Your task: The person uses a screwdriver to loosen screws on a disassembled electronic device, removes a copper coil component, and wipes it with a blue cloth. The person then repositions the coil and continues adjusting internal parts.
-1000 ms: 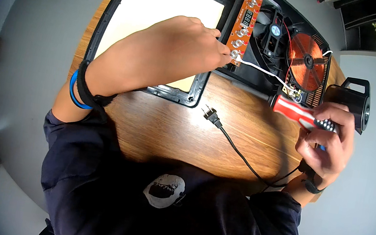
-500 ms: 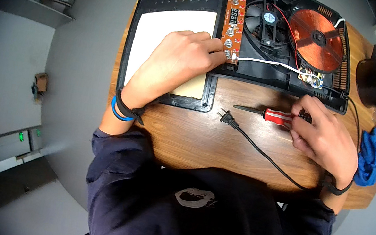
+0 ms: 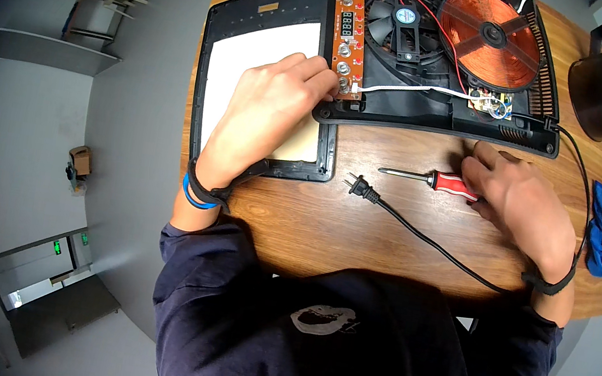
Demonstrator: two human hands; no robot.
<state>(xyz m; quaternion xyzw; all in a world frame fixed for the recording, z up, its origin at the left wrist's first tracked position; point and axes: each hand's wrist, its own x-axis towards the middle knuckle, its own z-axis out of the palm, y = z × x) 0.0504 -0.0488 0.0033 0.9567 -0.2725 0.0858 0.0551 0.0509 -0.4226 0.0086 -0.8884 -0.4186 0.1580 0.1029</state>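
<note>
My left hand (image 3: 273,105) curls at the lower end of the orange circuit board (image 3: 349,41). My right hand (image 3: 518,197) covers the red screwdriver's (image 3: 449,183) rear, over the bench (image 3: 288,217); I cannot tell whether either grips.

- Indoor workspace, workshop-like; exact type unclear
- Wooden table (image 3: 295,226) as bench: opened induction cooker (image 3: 443,61), screwdriver (image 3: 436,180) on it
- Left of table: grey surfaces (image 3: 136,162), green lit signs (image 3: 58,247) near doorway (image 3: 35,276), brown box (image 3: 82,160)

Screwdriver (image 3: 444,181) handle end hidden under right hand (image 3: 520,199); left hand (image 3: 273,105) fingertips hidden; cord (image 3: 428,240) partly hidden by right wrist (image 3: 558,264).
</note>
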